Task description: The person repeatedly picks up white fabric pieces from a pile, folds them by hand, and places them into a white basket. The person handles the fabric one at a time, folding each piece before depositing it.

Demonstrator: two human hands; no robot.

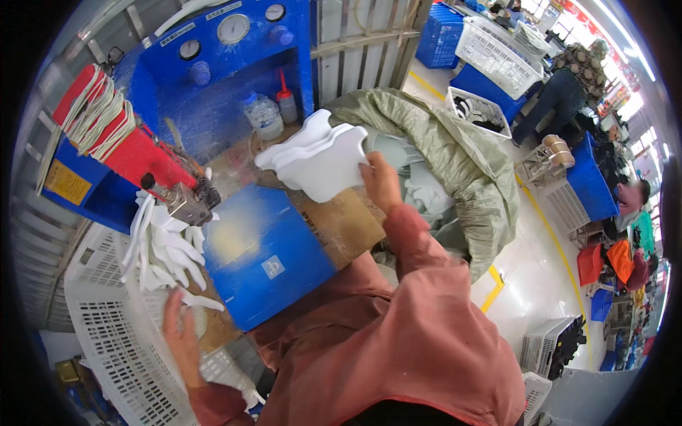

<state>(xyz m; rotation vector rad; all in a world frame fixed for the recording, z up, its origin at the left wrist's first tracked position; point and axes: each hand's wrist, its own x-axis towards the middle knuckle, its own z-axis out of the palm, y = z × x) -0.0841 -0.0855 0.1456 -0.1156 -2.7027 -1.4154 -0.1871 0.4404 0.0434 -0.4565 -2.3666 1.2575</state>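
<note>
My right hand (382, 183) pinches the right edge of the top sheet in a stack of white cut foam pieces (323, 167) with wavy outlines. The stack lies on a brown board (352, 227) behind a blue plate (266, 259) with a pale dusty patch. Down at the left, my left hand (182, 337) has its fingers apart, beside a small curved white foam piece (203, 301); fingertips and piece come close, and contact is unclear. Above that hand, a bunch of narrow white foam strips (165, 241) hangs under the machine's metal head (177, 199).
A white perforated basket (117, 326) stands at the left. Behind the board rises a blue machine with gauges (232, 28); a clear bottle (264, 117) and a red-tipped bottle (285, 99) stand in it. A green woven sack (483, 170) holds more pieces at the right. A person (568, 85) stands farther off.
</note>
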